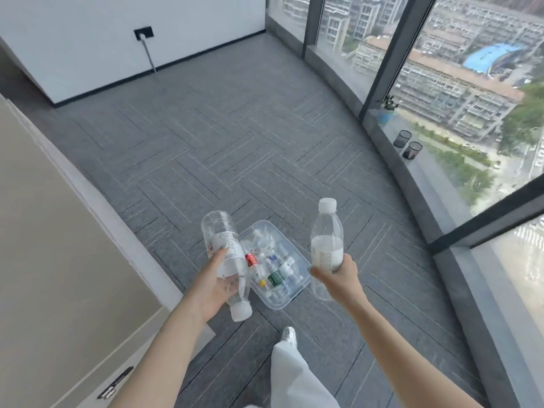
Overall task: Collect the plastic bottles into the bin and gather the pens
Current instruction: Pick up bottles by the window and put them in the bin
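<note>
Left hand [216, 285] wrapped around clear bottle [226, 260], cap end pointing back toward wrist, base tilted up and away. Right hand [338, 275] clasps second bottle [326, 245] upright, white cap on top. Clear bin [297, 290] on carpet floor [235, 136] between both hands, below them, holding many bottles. No pens discernible.
</note>
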Available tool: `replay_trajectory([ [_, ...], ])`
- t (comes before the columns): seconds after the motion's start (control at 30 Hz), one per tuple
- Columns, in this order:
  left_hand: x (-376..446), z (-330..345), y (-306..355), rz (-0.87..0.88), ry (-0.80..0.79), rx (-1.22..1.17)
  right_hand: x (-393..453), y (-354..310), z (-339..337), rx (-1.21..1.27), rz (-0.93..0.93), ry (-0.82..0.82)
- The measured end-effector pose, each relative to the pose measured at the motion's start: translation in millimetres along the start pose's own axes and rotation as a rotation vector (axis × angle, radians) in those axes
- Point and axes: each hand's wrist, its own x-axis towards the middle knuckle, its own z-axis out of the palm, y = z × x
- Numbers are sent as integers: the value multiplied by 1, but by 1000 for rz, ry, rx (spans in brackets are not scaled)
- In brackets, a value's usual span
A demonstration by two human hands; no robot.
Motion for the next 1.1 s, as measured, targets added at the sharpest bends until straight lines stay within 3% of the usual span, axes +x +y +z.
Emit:
replay_trajectory([
  [0.17, 65, 0, 12, 7, 159, -46, 84, -3, 16, -85, 67, -99],
  [0.4, 152, 6, 9, -23, 336, 110, 194, 6, 33, -272, 120, -151],
  [0.67, 253, -10, -16, -83, 372, 181, 281, 64, 80, -634, 270, -137],
  [0.87, 333, -48, -52, -125, 359, 258, 337, 128, 136, -707, 385, -263],
  [1.1, 386, -84, -82, -201, 347, 344, 382, 182, 192, -758, 389, -280],
])
